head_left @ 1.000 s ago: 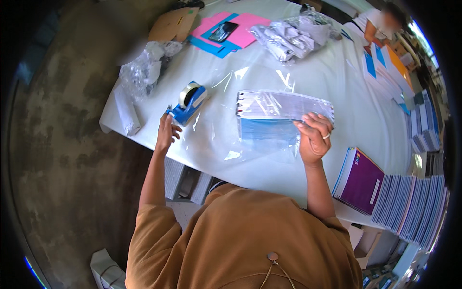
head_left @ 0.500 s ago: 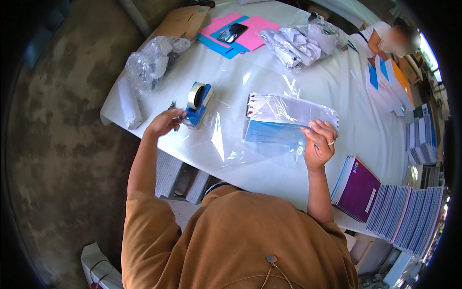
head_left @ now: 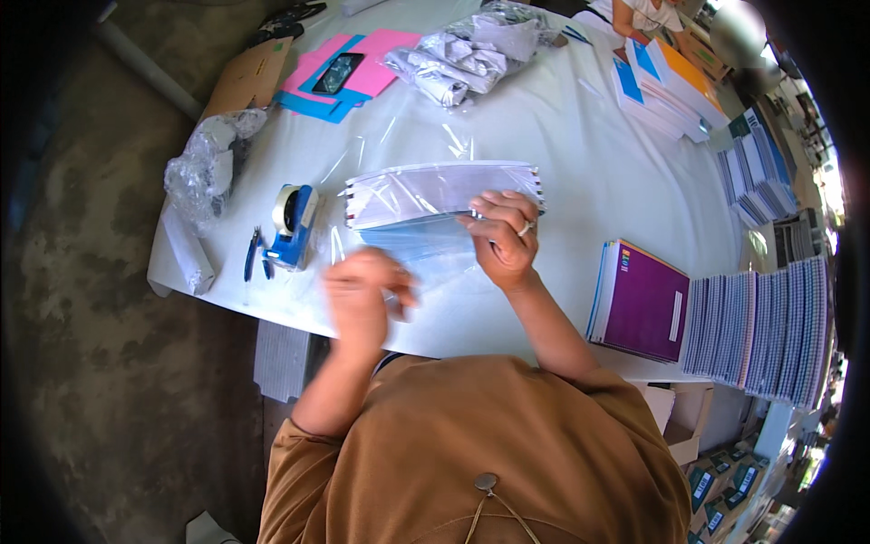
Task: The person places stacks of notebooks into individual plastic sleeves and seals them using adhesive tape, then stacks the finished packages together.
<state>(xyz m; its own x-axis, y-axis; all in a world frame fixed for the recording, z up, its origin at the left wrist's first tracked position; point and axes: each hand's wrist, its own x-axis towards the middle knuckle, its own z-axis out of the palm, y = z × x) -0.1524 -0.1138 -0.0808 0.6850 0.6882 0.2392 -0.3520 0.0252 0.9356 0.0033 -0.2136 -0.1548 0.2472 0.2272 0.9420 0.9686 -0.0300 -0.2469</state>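
Observation:
A stack of books point(head_left: 426, 192), spines turned away, lies in front of me under clear plastic film point(head_left: 426, 249). My right hand point(head_left: 504, 238), with a ring on one finger, is closed at the stack's near right side, fingers curled and pinching the film. Left of it, my left hand point(head_left: 365, 295) hovers over the table's near edge, its fingers smeared by motion; whether it holds anything does not show. Farther left stands a blue tape dispenser point(head_left: 294, 238) with a roll of tape point(head_left: 286, 210). Beside it lies a dark blue-handled hand tool point(head_left: 252, 254).
Crumpled plastic point(head_left: 204, 168) and a white roll point(head_left: 188, 249) lie at the left edge. Farther back are pink and blue sheets point(head_left: 385, 56), a phone point(head_left: 338, 73) and bunched plastic point(head_left: 462, 59). Purple notebooks point(head_left: 639, 295) and spiral-bound stacks point(head_left: 757, 331) line the right. A co-worker point(head_left: 634, 16) handles books.
My left hand has left the tape dispenser and moved right, nearer the stack. My right hand stays closed at the film. The whole view has shifted, so the table's things sit farther left.

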